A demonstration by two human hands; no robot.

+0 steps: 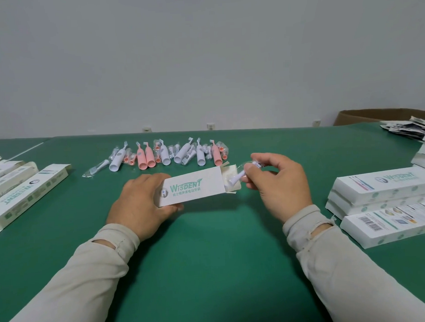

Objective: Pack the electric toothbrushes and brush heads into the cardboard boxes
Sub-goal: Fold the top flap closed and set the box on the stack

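Two pale sleeves [66, 286] are stretched forward over the green surface [210, 269]; the left hand [140, 204] is wrapped around the closed end of a white box [195, 185], with the thumb under its near edge and the fingers over the top, so that the box is held lying lengthwise with its printed face up; the right hand [279, 180] is curled round a wrapped brush head [241, 175], which is pinched between thumb and fingertips, its white base just inside the open end of the box, where the flaps are folded outward; a stack of closed white boxes [381, 203] is seen at the right, one with a barcode facing up; open boxes [27, 191] are laid side by side at the left, flaps open; beyond the held box a row of toothbrushes [168, 155] is lined up, white and pink handles mixed, with small bagged brush heads [96, 168] tucked among them and one lying loose at the left end of the row; a pile of dark leaflets [408, 130] is set at the far right corner, with a brown carton [373, 115] behind it; wall sockets [210, 126] are visible on the pale wall behind the surface.
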